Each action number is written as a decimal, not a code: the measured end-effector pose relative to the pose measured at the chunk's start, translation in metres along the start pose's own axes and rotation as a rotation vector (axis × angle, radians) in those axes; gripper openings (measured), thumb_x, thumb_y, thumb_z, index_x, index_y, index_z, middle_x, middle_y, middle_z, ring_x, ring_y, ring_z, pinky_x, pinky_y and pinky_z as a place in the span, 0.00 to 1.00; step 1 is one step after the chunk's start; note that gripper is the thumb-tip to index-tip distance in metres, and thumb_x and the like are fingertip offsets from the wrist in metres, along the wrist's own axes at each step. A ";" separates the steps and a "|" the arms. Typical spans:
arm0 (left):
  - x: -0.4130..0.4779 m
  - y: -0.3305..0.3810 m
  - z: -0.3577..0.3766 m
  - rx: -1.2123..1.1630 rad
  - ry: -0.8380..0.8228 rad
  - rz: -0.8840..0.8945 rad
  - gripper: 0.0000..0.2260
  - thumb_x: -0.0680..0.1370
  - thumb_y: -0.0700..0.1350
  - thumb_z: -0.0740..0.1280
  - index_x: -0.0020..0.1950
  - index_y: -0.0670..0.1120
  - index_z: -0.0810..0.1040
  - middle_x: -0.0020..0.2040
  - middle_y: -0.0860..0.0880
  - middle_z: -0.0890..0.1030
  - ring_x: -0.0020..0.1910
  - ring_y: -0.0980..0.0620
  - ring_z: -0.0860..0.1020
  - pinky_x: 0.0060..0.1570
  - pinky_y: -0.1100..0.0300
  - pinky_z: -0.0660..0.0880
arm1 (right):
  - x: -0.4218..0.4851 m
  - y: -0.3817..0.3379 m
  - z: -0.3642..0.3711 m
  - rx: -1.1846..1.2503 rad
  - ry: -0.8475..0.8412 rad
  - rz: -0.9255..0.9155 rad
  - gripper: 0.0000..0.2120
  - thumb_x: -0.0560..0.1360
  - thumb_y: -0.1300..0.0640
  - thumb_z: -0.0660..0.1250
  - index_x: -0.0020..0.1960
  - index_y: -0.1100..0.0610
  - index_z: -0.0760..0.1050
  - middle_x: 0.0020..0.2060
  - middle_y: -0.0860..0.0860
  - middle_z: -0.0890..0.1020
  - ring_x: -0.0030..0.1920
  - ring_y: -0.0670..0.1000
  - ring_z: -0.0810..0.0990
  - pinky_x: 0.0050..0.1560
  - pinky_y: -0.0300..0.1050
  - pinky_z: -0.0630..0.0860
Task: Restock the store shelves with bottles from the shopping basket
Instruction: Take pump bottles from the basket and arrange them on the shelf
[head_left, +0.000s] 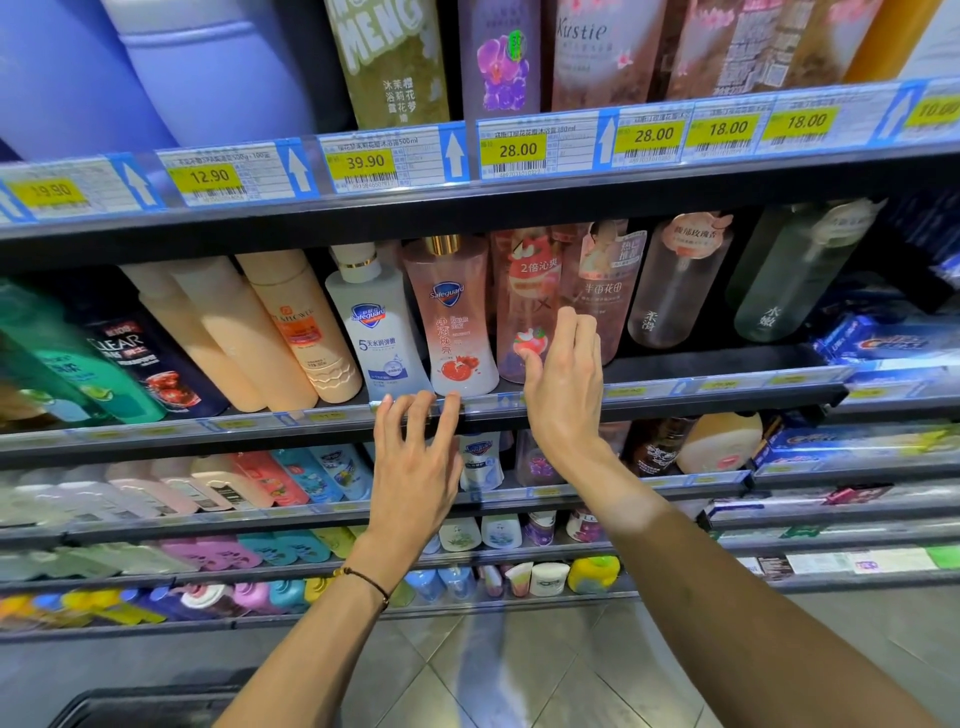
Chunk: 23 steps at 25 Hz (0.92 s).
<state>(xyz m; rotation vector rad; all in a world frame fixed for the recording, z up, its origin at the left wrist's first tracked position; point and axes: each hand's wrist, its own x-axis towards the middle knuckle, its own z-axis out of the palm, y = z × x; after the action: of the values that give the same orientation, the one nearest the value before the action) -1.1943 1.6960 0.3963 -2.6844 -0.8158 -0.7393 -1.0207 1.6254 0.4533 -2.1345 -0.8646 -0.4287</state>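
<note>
Both my hands are raised to the middle shelf (675, 400). My left hand (415, 457) has its fingers spread, the tips resting on the shelf's front rail below a white Safeguard bottle (376, 332) and a pink Safeguard bottle (457, 322). My right hand (563, 384) is open with straight fingers, touching the front of a pink LUX bottle (524, 291) that stands upright next to another pink bottle (605, 280). Neither hand holds anything. A dark basket edge (145, 704) shows at the bottom left; its contents are hidden.
Peach, dark CLEAR and green bottles (291, 332) fill the shelf to the left; clear bottles (675, 280) and toothpaste boxes (883, 338) stand to the right. A shelf with price tags (514, 150) hangs close above. Lower shelves carry several small bottles. Tiled floor lies below.
</note>
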 end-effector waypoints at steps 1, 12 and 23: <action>0.000 0.001 0.000 0.002 0.000 -0.001 0.25 0.79 0.47 0.66 0.75 0.41 0.69 0.64 0.37 0.71 0.65 0.35 0.69 0.72 0.36 0.63 | 0.000 0.001 0.000 0.006 -0.009 0.000 0.23 0.76 0.59 0.73 0.65 0.61 0.67 0.57 0.58 0.74 0.55 0.59 0.75 0.54 0.51 0.76; 0.010 -0.001 -0.030 0.064 -0.273 0.056 0.30 0.76 0.47 0.67 0.76 0.42 0.66 0.66 0.38 0.71 0.65 0.34 0.70 0.73 0.36 0.62 | -0.024 0.027 -0.043 -0.322 -0.317 -0.266 0.28 0.80 0.49 0.63 0.76 0.60 0.64 0.64 0.57 0.75 0.60 0.58 0.74 0.55 0.53 0.76; -0.054 -0.075 -0.123 0.158 -0.433 -0.313 0.27 0.77 0.53 0.65 0.74 0.45 0.68 0.69 0.39 0.71 0.68 0.36 0.69 0.68 0.36 0.67 | -0.057 -0.053 -0.062 -0.316 -0.511 -0.576 0.24 0.81 0.49 0.59 0.72 0.62 0.69 0.65 0.60 0.77 0.63 0.62 0.74 0.63 0.57 0.73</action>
<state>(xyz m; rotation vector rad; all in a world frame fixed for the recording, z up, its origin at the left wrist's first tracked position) -1.3247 1.6883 0.4772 -2.6338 -1.3566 -0.1294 -1.0999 1.5774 0.4908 -2.2948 -1.8276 -0.3179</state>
